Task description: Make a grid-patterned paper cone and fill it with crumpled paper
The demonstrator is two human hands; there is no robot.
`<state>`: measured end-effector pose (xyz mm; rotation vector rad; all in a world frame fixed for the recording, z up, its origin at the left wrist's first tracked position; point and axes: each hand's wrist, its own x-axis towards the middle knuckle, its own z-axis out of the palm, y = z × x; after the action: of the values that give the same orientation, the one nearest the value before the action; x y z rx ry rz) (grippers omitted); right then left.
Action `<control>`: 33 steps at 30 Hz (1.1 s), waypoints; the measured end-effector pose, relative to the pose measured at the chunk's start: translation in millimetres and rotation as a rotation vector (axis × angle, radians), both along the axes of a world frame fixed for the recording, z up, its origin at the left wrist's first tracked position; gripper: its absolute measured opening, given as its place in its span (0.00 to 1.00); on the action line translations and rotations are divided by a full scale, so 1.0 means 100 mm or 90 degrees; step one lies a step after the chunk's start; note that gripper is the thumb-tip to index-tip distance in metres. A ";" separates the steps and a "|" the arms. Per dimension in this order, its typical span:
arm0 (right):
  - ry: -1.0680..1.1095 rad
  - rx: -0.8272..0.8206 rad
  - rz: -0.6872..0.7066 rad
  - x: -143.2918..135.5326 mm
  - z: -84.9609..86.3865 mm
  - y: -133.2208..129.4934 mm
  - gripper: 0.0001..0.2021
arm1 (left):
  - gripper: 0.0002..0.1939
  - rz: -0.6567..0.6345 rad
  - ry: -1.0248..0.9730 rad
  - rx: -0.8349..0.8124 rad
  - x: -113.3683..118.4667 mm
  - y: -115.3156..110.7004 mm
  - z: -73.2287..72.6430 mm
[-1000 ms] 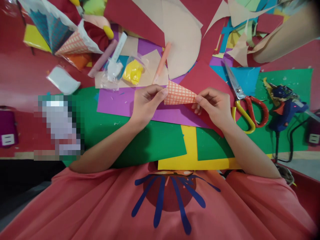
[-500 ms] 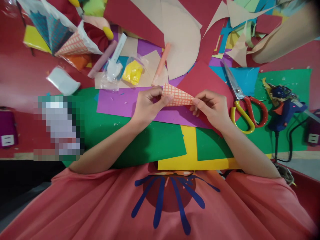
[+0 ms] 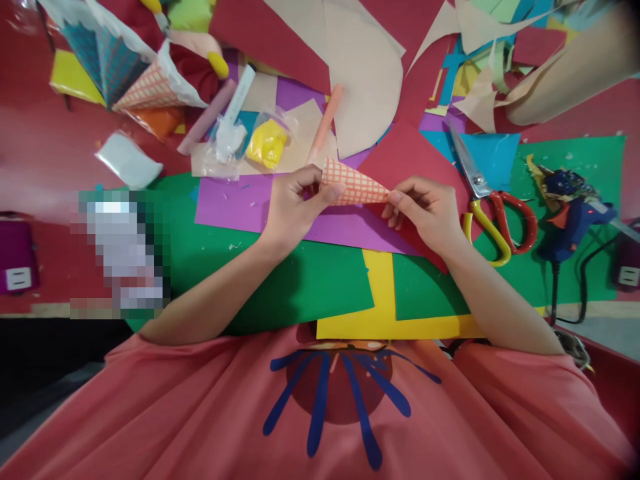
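"Green paper (image 3: 330,287) spreads toward 6 o'clock. What could go wrong?"

"Squeezing hard could crease the cone (image 3: 359,185). The left hand (image 3: 293,207) pinches its wide end, nearly closed; the right hand (image 3: 436,213) pinches the tip, other fingers loosely curled."

"Which way does it point?"

"Just past 3 o'clock, long axis near 9-to-3, between both hands."

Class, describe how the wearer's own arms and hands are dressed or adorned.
Loose, plain coral-pink sleeves end near the elbows. Below them, the left hand and right hand are bare to the wrist and beyond: no gloves, watch, bracelet or ring shows.
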<state>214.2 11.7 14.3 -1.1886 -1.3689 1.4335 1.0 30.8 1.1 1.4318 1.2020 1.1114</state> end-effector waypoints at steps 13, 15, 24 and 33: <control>-0.008 -0.015 0.022 0.01 -0.03 0.05 0.17 | 0.22 -0.003 0.006 0.008 -0.01 0.02 -0.03; -0.009 -0.018 0.027 0.01 -0.03 0.06 0.17 | 0.22 0.000 0.011 0.007 -0.01 0.02 -0.03; 0.001 -0.012 0.022 0.03 -0.04 0.08 0.17 | 0.24 0.010 0.004 0.009 -0.01 0.03 -0.05; 0.013 -0.016 0.027 0.06 -0.04 0.08 0.16 | 0.22 0.020 0.011 0.019 -0.02 0.05 -0.08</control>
<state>219.8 19.6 10.6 -1.1648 -1.3724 1.4928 -1.1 35.4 -7.1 1.4527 1.2278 1.1452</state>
